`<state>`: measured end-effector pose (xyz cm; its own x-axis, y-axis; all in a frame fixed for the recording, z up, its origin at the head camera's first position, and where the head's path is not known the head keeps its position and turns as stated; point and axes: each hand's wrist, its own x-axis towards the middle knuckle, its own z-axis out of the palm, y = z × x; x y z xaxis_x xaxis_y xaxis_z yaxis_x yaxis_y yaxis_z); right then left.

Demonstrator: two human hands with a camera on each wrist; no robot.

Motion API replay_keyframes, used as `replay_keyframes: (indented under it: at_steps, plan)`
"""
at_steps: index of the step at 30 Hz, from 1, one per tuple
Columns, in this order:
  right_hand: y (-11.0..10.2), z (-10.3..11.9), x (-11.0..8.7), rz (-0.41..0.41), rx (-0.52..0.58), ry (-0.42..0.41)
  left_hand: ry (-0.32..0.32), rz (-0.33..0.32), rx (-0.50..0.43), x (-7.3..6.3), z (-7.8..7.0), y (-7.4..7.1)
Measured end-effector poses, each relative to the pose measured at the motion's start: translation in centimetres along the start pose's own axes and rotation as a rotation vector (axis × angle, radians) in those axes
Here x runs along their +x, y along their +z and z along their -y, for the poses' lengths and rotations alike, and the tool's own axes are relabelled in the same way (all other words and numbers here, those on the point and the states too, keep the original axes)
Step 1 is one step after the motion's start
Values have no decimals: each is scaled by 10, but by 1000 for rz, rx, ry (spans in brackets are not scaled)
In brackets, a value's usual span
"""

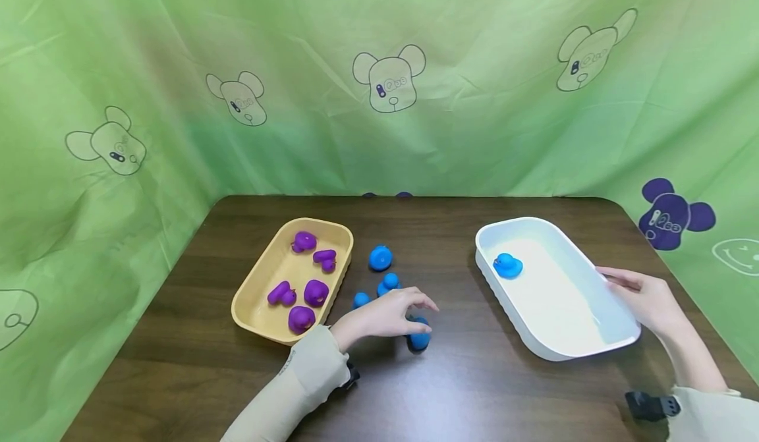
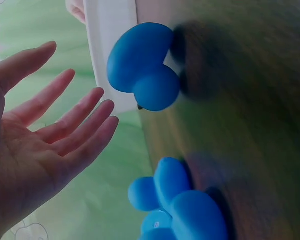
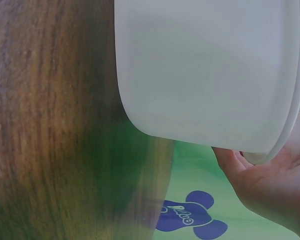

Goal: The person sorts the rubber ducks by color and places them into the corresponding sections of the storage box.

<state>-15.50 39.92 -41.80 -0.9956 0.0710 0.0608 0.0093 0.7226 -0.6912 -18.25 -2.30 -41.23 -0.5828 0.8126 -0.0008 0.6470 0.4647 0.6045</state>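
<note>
My left hand (image 1: 385, 313) reaches over the table with its fingers spread and relaxed, just above a blue rubber duck (image 1: 420, 334). In the left wrist view that duck (image 2: 142, 65) lies beyond the fingertips, with a gap between. More blue ducks (image 2: 197, 215) sit together nearby. My right hand (image 1: 646, 297) holds the right rim of a white tray (image 1: 584, 353), fingers at its edge; the right wrist view shows the hand (image 3: 275, 180) around the tray's rim, partly hidden behind it. One blue duck (image 1: 508, 265) rests inside the white tray, near its left wall.
Left of the loose blue ducks stands a yellow tray (image 1: 255, 297) with several purple rubber ducks (image 1: 302, 319) in it. Everything is on a dark wooden table (image 1: 166, 343). A green curtain (image 1: 308, 145) with mouse-head drawings hangs around the table's back and sides.
</note>
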Motion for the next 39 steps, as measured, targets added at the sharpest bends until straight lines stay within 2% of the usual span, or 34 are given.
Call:
replay_keyframes:
  at_steps: [1,6,8,14,27,39]
  plan:
    - [0,-1,1,-8,12,21,-3,7,4,-1,0,0]
    - [0,-3,1,-15,6,11,-20,37,11,-7,5,1]
    - [0,-3,1,-7,-6,-11,-28,42,10,-9,6,2]
    - [-1,1,-1,-2,-1,-2,-51,41,0,-12,9,3]
    - [1,5,-2,-4,-12,8,-92,39,17,-13,14,10]
    - [1,4,-2,-11,-9,-5,-86,39,23,-12,17,15]
